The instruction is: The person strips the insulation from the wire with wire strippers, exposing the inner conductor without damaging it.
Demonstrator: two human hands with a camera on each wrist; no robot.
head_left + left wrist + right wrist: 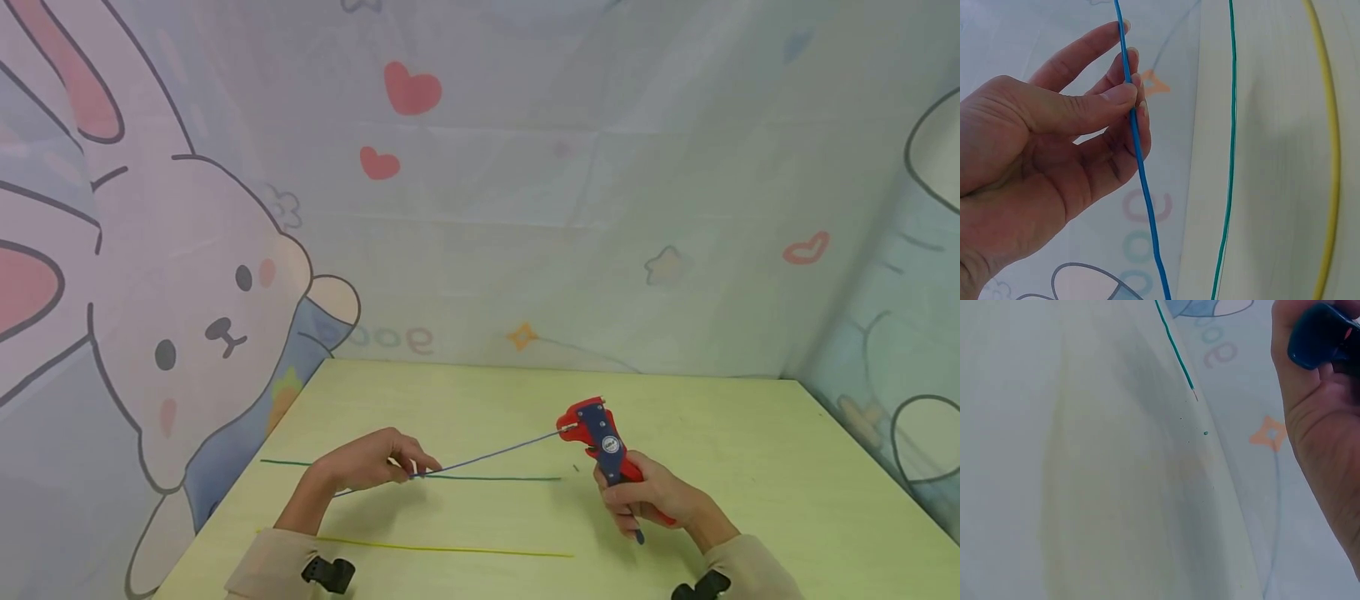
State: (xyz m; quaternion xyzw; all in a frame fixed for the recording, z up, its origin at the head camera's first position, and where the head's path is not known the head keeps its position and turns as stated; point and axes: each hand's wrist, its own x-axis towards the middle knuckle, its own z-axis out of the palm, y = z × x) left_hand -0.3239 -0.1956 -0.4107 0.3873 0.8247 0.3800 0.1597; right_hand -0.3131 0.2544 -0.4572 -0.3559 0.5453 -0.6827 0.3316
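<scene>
Between thumb and fingertips, my left hand pinches a blue wire; the left wrist view shows the thumb pressing this blue wire against the fingers. The wire slants up to the right, its end at the red head of a wire stripper. My right hand grips the stripper's handles, holding it above the table. Whether the jaws bite the wire is too small to tell. A green wire lies on the table behind the blue one, and bare copper shows at the green wire's end in the right wrist view.
A yellow wire lies nearer the front of the pale yellow table. A small green scrap lies past the green wire's end. Behind the table hangs a printed cloth with a rabbit and hearts.
</scene>
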